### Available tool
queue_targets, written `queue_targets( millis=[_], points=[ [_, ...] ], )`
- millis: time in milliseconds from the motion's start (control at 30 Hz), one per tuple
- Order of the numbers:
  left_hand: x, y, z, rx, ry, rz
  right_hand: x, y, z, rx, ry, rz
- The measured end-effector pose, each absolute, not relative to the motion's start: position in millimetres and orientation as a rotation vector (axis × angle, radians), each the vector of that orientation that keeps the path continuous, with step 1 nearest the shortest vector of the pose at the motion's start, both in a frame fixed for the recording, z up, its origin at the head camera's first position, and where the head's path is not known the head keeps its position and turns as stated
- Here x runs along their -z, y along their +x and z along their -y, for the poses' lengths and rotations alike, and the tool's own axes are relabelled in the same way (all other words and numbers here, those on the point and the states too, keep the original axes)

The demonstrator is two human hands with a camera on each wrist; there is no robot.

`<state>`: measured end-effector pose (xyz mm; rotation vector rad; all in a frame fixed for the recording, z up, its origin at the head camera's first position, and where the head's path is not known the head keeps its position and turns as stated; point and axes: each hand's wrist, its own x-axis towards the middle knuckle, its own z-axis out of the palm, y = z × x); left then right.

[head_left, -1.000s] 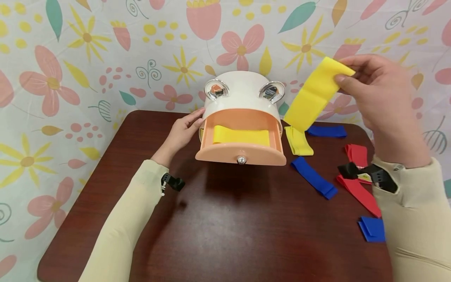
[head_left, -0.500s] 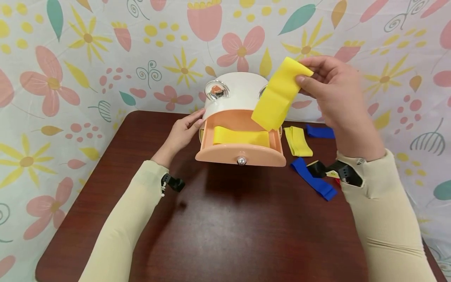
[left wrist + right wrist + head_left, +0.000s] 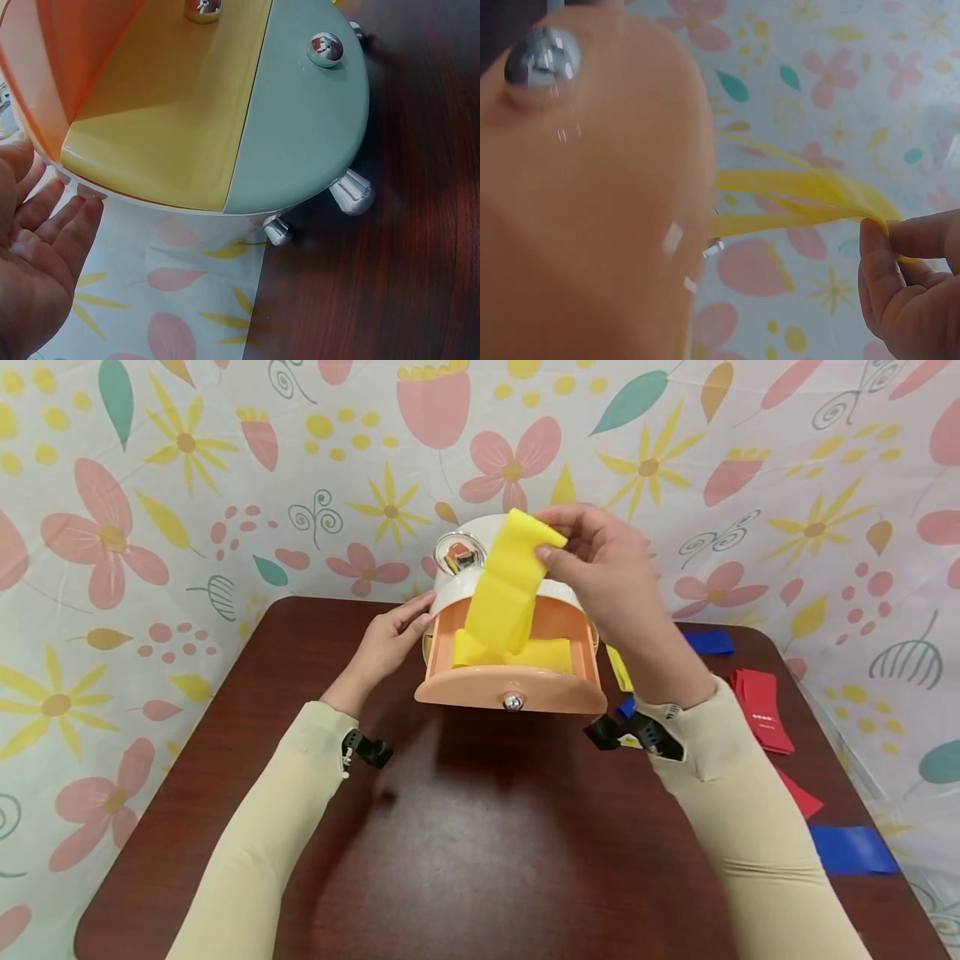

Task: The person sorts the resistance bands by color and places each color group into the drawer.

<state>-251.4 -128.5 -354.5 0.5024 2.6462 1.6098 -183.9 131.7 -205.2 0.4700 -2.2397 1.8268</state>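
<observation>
A yellow elastic loop band [image 3: 504, 581] hangs from my right hand [image 3: 609, 572], which pinches its top end between thumb and fingers. Its lower end hangs in the pulled-out orange drawer [image 3: 472, 685], over another yellow band [image 3: 553, 652] lying there. The drawer belongs to a small white cabinet [image 3: 489, 529] with silver eye-like rings; the right one is hidden behind the band and hand. My left hand [image 3: 381, 647] rests its extended fingers against the cabinet's left side. In the left wrist view, a yellow drawer [image 3: 172, 127] and a green drawer [image 3: 300, 127] below it are closed.
On the right of the brown table [image 3: 450, 852] lie red bands [image 3: 761, 710], a blue band [image 3: 853, 850] and, farther back, another blue band [image 3: 708, 642]. A yellow band [image 3: 619, 670] beside the cabinet is partly hidden by my right arm. A flowered cloth [image 3: 300, 460] hangs behind.
My right hand has carried the yellow band leftward from beside the cabinet, then lowered it so its end hangs in the open drawer. My left hand has stayed in place.
</observation>
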Motion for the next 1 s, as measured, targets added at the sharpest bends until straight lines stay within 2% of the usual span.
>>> queue_targets(
  millis=[533, 1000],
  points=[
    [355, -251, 130, -1.615, 0.479, -2.644, 226, -179, -92, -1.942, 0.458, 2.273],
    [356, -250, 129, -1.623, 0.512, -2.651, 255, -180, -126, -1.591, 0.287, 2.581]
  ],
)
